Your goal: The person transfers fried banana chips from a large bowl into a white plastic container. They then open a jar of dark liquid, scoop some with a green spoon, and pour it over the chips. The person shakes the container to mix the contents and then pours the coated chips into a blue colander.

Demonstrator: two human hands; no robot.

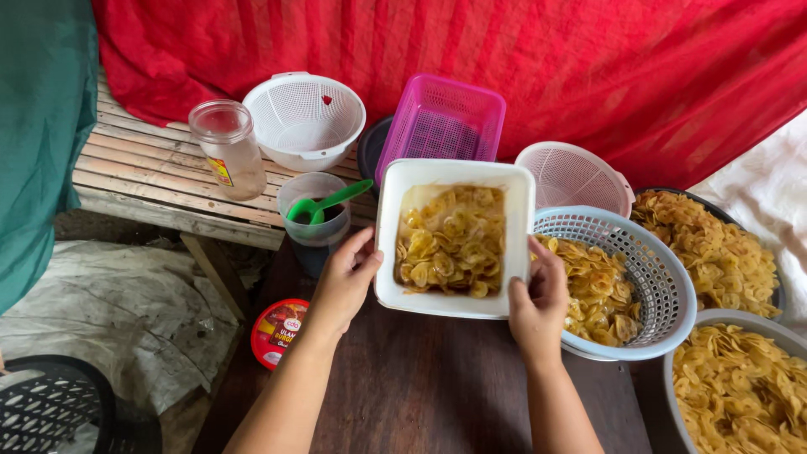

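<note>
Both hands are clamped on a white square tub (454, 240) of yellow banana chips, tilted up over the dark counter (420, 387); left hand (343, 282) curled round its left edge, right hand (538, 304) gripping the lower right corner; right beside it, touching, a blue basket (651, 282) of more chips; a pink basket (441, 122) sits behind, a cup with a green scoop (324, 206) off to the left; a red lid (277, 332) lies lower left.
</note>
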